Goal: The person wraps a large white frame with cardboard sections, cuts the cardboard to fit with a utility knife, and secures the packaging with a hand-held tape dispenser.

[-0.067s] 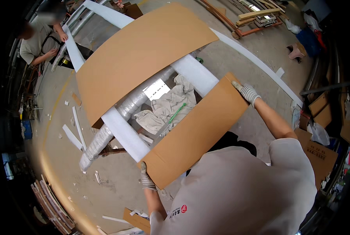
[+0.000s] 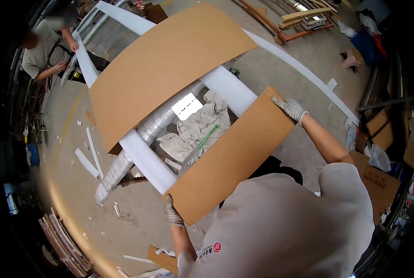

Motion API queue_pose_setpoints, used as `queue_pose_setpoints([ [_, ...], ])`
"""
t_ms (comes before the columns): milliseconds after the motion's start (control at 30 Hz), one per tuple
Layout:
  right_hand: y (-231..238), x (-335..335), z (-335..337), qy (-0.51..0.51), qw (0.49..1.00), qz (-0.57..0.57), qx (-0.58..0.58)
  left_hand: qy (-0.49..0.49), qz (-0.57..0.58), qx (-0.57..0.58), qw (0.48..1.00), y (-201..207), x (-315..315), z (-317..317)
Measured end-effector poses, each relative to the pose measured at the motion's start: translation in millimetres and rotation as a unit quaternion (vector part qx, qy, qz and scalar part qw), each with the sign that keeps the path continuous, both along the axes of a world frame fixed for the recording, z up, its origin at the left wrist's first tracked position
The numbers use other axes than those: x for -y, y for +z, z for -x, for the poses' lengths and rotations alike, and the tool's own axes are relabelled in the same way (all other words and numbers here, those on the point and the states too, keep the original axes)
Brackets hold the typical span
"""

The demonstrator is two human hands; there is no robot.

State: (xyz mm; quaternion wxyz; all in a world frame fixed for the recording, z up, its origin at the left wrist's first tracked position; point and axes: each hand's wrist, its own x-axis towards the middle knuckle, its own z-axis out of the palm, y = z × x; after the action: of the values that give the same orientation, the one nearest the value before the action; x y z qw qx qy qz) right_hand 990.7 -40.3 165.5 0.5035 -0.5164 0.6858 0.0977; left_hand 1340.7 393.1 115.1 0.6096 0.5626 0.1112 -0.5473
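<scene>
A long brown cardboard strip (image 2: 234, 160) spans the space in front of my body, slanting up to the right. My left hand (image 2: 174, 214), in a striped grey glove, closes on its near left end. At the far right end my right hand (image 2: 291, 109), gloved alike, grips the corner. Beneath the strip's far edge run two white foam-wrapped bars (image 2: 149, 160), reaching under a larger curved cardboard sheet (image 2: 174, 69). Between the bars lie a crumpled grey cloth (image 2: 200, 127) and a thin green-handled tool (image 2: 208, 136), its lower part hidden or unclear.
At the upper left another person (image 2: 47, 58) has a hand on a foam-wrapped bar. A plastic-wrapped tube (image 2: 113, 180) passes under the frame. Foam strips (image 2: 87, 162) litter the floor. A trolley of boards (image 2: 304, 25) stands far right, with flattened cardboard (image 2: 378, 187) at the right.
</scene>
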Motion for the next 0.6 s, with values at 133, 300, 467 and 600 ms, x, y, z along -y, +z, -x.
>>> queue_pose_setpoints([
  [133,-27.6,34.0,0.5,0.071,0.975,-0.027,0.210,-0.068,0.014,0.032,0.997,17.2,11.0,-5.1],
  [300,-110.9,129.4,-35.4,-0.037,0.933,-0.119,0.337,-0.072,-0.151,0.040,0.985,4.9,-4.0,-15.9],
  [467,-302.6,213.9,-69.0,0.192,0.976,0.010,0.107,0.031,-0.236,0.078,0.968,-16.6,-26.4,-9.4],
  [600,-375.2,249.1,-103.2,-0.025,0.997,0.047,0.064,0.078,-0.288,0.133,0.945,-28.7,-44.0,-4.5],
])
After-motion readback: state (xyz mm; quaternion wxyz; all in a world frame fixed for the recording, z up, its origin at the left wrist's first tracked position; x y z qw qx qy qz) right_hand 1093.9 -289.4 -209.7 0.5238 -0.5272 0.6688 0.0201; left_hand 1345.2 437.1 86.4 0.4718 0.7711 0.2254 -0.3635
